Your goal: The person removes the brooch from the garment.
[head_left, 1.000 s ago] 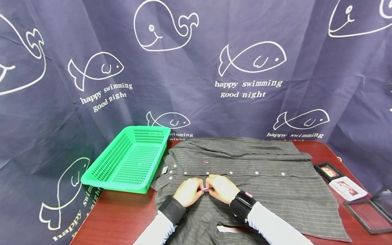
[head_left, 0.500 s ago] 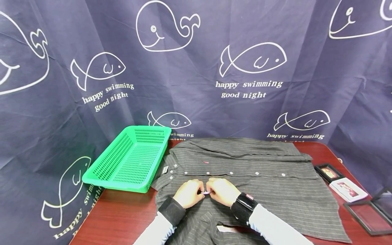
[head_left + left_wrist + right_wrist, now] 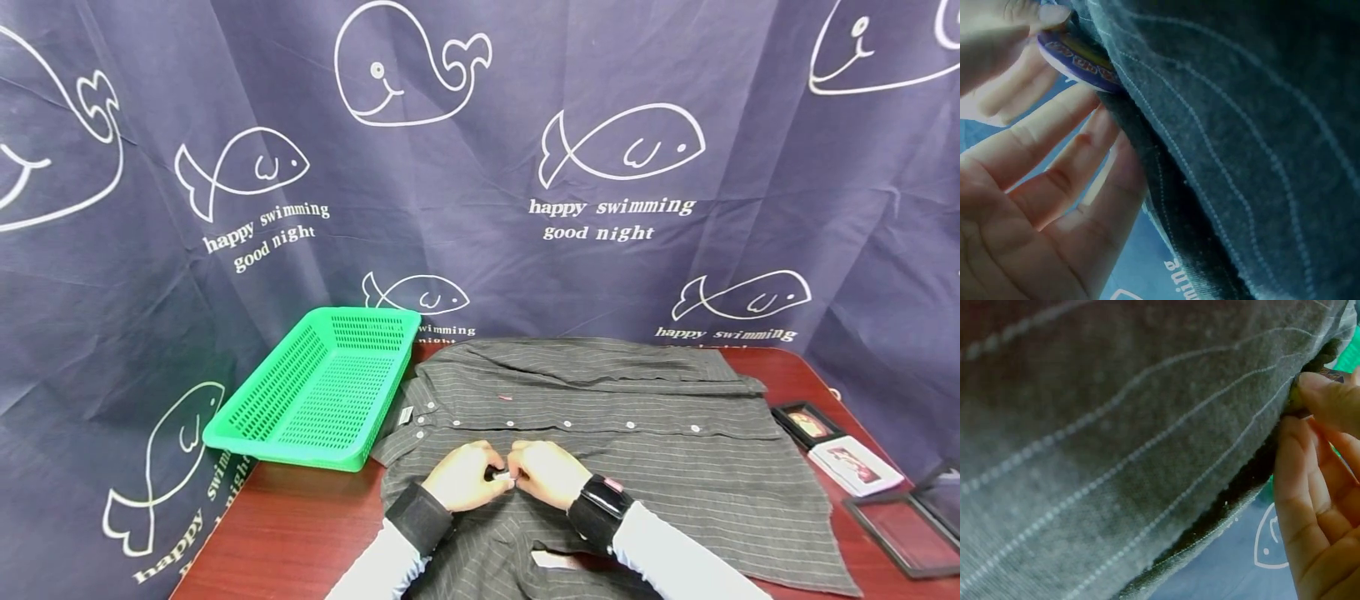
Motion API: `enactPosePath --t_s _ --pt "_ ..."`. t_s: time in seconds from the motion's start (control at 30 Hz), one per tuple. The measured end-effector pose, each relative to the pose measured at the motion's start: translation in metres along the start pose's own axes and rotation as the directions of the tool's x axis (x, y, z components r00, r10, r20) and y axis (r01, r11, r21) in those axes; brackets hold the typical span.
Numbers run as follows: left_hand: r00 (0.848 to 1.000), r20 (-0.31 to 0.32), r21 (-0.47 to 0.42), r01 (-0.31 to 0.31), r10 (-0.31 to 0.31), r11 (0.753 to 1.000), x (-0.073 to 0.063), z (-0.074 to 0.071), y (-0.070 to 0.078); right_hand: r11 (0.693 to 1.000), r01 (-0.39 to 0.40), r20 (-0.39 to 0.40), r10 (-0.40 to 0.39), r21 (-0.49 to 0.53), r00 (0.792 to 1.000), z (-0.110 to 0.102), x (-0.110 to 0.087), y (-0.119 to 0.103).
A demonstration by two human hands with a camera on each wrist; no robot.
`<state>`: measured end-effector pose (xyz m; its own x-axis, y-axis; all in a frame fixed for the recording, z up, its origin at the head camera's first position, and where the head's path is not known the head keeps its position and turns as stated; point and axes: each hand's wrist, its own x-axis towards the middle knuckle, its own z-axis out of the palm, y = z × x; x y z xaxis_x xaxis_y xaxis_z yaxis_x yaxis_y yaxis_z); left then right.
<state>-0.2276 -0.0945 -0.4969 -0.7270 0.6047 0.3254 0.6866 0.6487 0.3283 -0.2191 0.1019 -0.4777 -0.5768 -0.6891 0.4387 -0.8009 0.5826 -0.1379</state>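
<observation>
A round badge with a purple rim and lettering (image 3: 1082, 62) sits at a raised edge of the dark grey striped shirt (image 3: 637, 492). My left hand (image 3: 463, 477) pinches it from the left; the left wrist view shows several fingers reaching below the rim. From the other side my right hand (image 3: 549, 473) grips the badge between thumb and fingers, in the right wrist view close to the cloth edge. Only a small pale part of the badge (image 3: 501, 475) shows between the hands in the head view. Whether its pin goes through the cloth is hidden.
A green plastic basket (image 3: 341, 454) stands at the left of the red-brown table (image 3: 300, 517). Along the right edge lie a small framed picture (image 3: 812, 423), a white box with a picture (image 3: 857, 465) and a dark frame (image 3: 900, 533). A patterned curtain (image 3: 480, 200) hangs behind.
Both hands have shifted slightly toward the body, still together at the badge. The badge has turned between the fingers, from a thin purple edge to a pale side with a dark patch.
</observation>
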Motion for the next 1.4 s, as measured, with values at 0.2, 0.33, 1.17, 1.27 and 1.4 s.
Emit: enactPosePath --t_s 0.2,0.33,1.17,1.27,1.4 --pt "0.999 0.042 0.029 0.003 -0.004 1.0 0.001 -0.007 0.008 1.0 0.03 0.033 -0.03 -0.002 0.999 -0.002 -0.002 0.001" --pt "0.999 0.045 0.08 -0.006 0.003 0.997 0.003 -0.007 0.01 0.998 0.063 0.041 -0.063 -0.005 0.997 -0.001 -0.002 0.001" --pt "0.998 0.035 0.238 0.05 -0.06 0.97 0.003 0.001 0.014 0.985 0.173 0.084 -0.171 -0.018 0.982 0.002 0.001 0.003" --pt "0.998 0.022 0.235 0.047 -0.054 0.971 0.003 0.002 0.012 0.976 0.209 0.069 -0.205 -0.066 0.976 0.004 0.0 0.004" --pt "0.999 0.006 0.235 0.036 -0.039 0.971 0.003 0.003 0.011 0.966 0.227 0.056 -0.222 -0.123 0.973 0.006 0.0 0.004"
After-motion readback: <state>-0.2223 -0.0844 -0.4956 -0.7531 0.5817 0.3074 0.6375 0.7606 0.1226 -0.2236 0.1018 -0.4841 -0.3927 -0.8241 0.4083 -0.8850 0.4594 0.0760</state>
